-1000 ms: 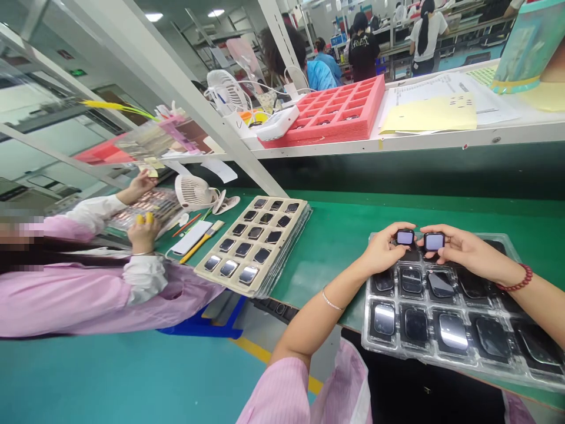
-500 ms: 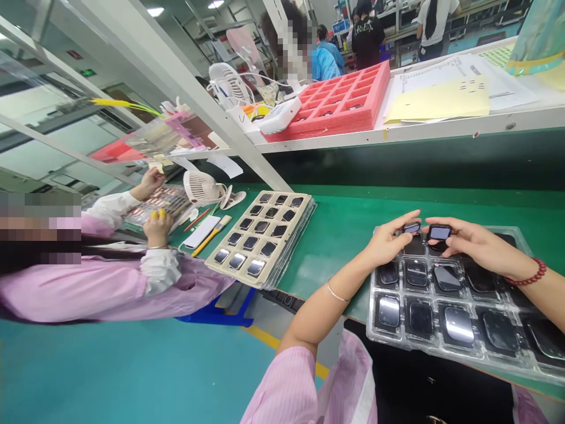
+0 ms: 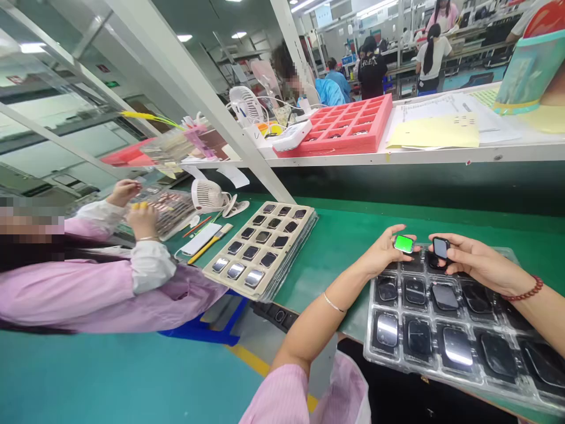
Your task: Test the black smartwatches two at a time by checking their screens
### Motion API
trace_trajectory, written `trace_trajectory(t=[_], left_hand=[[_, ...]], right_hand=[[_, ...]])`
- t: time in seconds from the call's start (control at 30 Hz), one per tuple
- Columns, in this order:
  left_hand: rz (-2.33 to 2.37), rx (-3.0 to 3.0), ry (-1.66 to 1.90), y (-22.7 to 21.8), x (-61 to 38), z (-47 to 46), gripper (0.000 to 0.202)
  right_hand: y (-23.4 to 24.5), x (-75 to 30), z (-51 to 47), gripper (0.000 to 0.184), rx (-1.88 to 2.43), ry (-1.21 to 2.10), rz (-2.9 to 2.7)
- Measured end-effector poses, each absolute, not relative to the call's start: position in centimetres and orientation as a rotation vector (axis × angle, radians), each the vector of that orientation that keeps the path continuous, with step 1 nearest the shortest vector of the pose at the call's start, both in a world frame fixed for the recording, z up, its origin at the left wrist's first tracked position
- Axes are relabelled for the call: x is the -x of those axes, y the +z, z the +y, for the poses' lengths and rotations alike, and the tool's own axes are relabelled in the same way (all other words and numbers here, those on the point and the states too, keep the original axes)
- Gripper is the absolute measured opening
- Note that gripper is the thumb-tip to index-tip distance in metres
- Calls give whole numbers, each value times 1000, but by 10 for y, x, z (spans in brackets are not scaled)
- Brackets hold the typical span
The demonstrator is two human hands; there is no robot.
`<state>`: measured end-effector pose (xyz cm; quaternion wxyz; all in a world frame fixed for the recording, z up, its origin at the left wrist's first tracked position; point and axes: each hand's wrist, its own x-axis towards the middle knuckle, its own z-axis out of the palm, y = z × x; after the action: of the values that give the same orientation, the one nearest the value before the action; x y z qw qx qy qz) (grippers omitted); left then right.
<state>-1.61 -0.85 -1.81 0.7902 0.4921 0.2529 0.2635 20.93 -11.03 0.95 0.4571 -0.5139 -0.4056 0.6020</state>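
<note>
Pinching 1 green-lit watch module [image 3: 403,244] in left hand [image 3: 383,257], 1 dark watch module [image 3: 441,247] in right hand [image 3: 480,263], over blister tray [image 3: 397,360]; fingertip-only grip risks slipping, scratching glass.

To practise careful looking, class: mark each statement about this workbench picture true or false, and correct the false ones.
1. The left hand holds a small screen piece whose face looks green. True.
2. The right hand is empty. False: it holds a dark screen piece.
3. The clear tray below both hands has dark pieces in its pockets. True.
4. A beige tray lies on the green mat, left of the clear tray. True.
5. The red foam tray lies on that mat too. False: it sits on the white shelf above.
</note>
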Motion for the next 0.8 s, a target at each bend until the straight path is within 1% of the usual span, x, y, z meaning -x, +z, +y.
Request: trace_trajectory(t=[0.17,0.37,0.67,0.8], left_hand=[[484,-1127,490,-20,17,-7,80],[475,-1248,502,-13,16,-8,72],[490,-1227,563,-11,18,-9,71],[484,-1208,530,-11,18,-9,75]], right_hand=[[11,-208,-112,61,1273,1385,-1089],[8,-205,-111,61,1260,1396,-1180],[11,-205,-112,58,1243,1355,-1196],[9,-206,-112,57,1255,1343,-1207]])
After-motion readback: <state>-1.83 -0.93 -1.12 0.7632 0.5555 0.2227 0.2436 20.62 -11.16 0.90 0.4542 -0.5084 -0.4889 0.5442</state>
